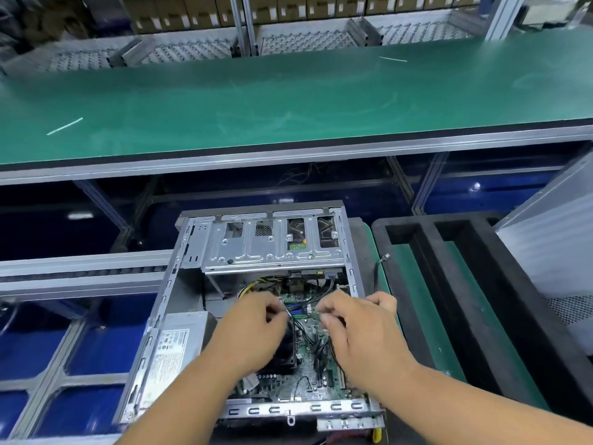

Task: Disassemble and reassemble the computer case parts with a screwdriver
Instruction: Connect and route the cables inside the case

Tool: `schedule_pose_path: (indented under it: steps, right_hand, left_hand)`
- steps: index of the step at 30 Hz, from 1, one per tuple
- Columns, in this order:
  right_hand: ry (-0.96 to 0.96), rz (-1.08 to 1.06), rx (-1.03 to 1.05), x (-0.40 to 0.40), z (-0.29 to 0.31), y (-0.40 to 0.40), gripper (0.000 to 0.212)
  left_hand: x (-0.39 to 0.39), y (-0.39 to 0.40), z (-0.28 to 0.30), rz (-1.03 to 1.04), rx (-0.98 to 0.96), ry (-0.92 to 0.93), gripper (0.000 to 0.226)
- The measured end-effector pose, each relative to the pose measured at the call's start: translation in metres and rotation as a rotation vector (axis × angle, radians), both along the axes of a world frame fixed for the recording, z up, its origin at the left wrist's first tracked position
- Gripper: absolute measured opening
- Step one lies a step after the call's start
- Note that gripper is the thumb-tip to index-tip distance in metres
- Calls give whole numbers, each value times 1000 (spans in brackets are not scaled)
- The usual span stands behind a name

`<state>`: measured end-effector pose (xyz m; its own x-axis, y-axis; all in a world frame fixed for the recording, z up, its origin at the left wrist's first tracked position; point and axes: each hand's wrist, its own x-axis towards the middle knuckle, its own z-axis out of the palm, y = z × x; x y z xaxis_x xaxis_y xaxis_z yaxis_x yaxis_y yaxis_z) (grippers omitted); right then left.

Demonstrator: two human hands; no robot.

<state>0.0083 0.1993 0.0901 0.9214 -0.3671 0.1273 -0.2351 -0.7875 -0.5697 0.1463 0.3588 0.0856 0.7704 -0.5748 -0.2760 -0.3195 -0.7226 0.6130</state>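
1. Forearms come in from the bottom edge closest to me, both reaching into the open computer case [256, 316].
2. Behind everything I see the long green counter [288, 101], bare apart from two thin white strips, with shelving and cardboard boxes blurred beyond it.
3. To the right sits a black foam tray [481, 300] with long slots, and a grey perforated panel [552, 252] leans at the far right edge.
4. Lying on its side below the counter's edge, the case has its side panel off; the board, cables and fan show inside.
5. A silver drive cage [272, 245] spans the far end of the case.
6. On the case's left I see the grey power supply [179, 348], label facing up.
7. My right hand [356, 326] has its fingers curled down over the cables [317, 345] above the green motherboard [305, 367]; whether it pinches one, I cannot tell.
8. My left hand [256, 322] is curled above the black fan [288, 348], fingertips pressed together as if on a thin wire, though I cannot make that out for certain.
9. A yellow handle tip [377, 436] pokes out by the case's near right corner.
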Motion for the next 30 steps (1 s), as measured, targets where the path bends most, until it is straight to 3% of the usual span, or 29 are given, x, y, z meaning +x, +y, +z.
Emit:
schedule_pose_path:
  steps: [3, 5, 7, 9, 13, 16, 23, 26, 30]
  right_hand:
    - [35, 16, 335, 19, 21, -3, 14]
    - [51, -29, 618, 36, 37, -3, 19]
    - [67, -97, 949, 46, 47, -3, 24]
    - [48, -140, 1210, 49, 50, -4, 28]
    - [-3, -177, 1296, 46, 48, -7, 31]
    - [-16, -192, 1332, 45, 44, -5, 31]
    - [29, -230, 1168, 40, 29, -3, 28]
    - [77, -196, 1016, 34, 22, 1, 24]
    - [136, -62, 808, 24, 17, 7, 24]
  left_hand:
    - [-19, 3, 15, -59, -112, 413, 47]
    - [-27, 2, 20, -50, -171, 714, 56]
    - [-33, -1, 20, 17, -283, 855, 50]
    - [-33, -3, 16, 158, -409, 830, 31]
    - [-24, -2, 17, 257, -564, 680, 12]
    - [-21, 0, 17, 290, -629, 555, 32]
    - [-17, -2, 14, 514, -841, 634, 22]
    - [-14, 4, 14, 423, -578, 548, 30]
    - [-8, 18, 7, -144, 244, 70, 30]
